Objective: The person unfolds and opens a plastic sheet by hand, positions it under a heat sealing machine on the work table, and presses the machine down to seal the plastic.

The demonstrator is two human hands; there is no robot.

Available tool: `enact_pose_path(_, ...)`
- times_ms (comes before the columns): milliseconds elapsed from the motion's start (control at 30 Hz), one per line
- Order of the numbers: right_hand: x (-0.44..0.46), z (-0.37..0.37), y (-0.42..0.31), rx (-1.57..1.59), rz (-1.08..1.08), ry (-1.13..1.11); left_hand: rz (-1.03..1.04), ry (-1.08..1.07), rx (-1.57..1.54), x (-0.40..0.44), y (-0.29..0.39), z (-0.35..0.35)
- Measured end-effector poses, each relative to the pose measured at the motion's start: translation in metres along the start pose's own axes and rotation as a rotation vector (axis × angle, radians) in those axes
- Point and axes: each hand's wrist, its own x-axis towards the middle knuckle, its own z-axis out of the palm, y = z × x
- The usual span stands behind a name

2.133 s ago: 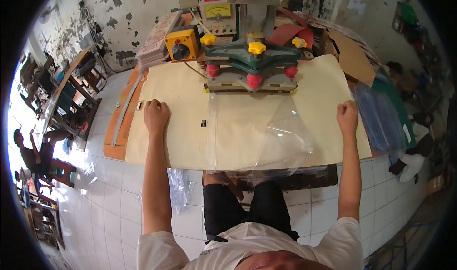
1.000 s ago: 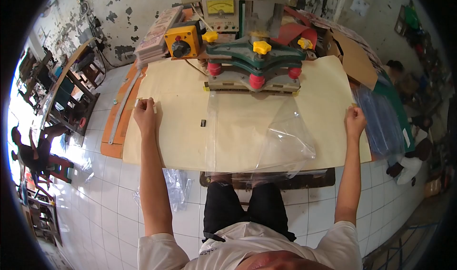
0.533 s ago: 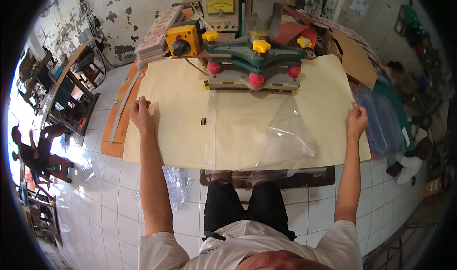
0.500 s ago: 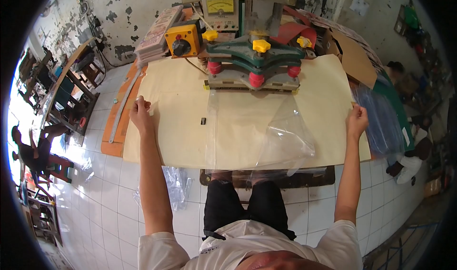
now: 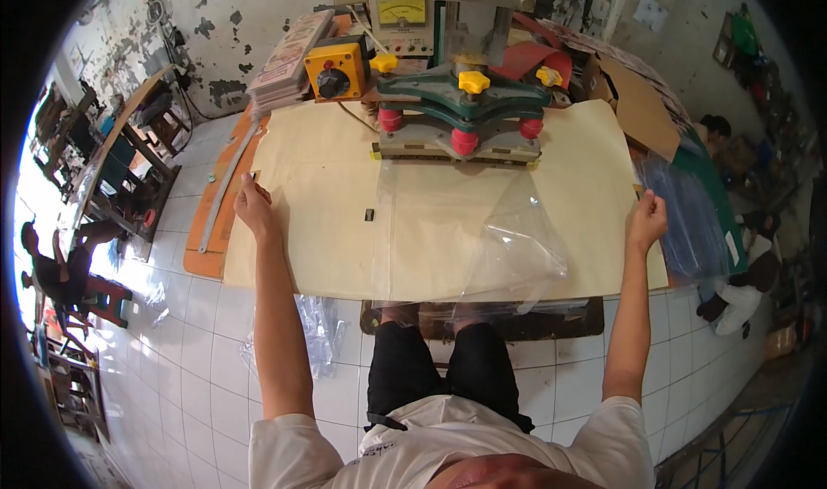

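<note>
A wide cream sheet point(image 5: 327, 157) lies across the work surface under a green press head point(image 5: 461, 97) with red knobs. My left hand point(image 5: 252, 209) is closed at the sheet's left edge, beside a small notch. At the opposite edge, my right hand point(image 5: 646, 222) is closed in the same way, by another notch; the fingertips of both are partly hidden. Clear plastic film point(image 5: 525, 248) rests on the sheet between my hands, one end beneath the press and the other hanging over the front edge. A small dark piece point(image 5: 369, 215) sits left of the film.
A metal ruler point(image 5: 226, 187) lies on an orange board point(image 5: 202, 252) at left. Behind stand a stack of printed sheets point(image 5: 289, 62) and a yellow control box point(image 5: 338, 71). Bluish plastic sheets point(image 5: 685, 222) are piled at right. Other people sit nearby on both sides.
My left hand has shifted slightly outward at the sheet's edge, its fingers drawn closer together. The view has tilted a little. Film and press look the same.
</note>
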Motion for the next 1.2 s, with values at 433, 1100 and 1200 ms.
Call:
enact_pose_path(433, 0.0005, -0.0007, 0.0003, -0.019, 0.017, -0.001, -0.069, 0.014, -0.105, 0.0003, 0.0017, 0.0007)
enact_pose_path(1100, 0.0006, -0.0007, 0.0009, -0.01, 0.014, -0.003, -0.08, 0.018, -0.097, -0.0012, 0.0023, 0.0008)
enact_pose_path(1200, 0.0003, -0.0011, 0.0, -0.014, 0.007, -0.001, -0.085, 0.012, -0.1, -0.0002, 0.0015, 0.0005)
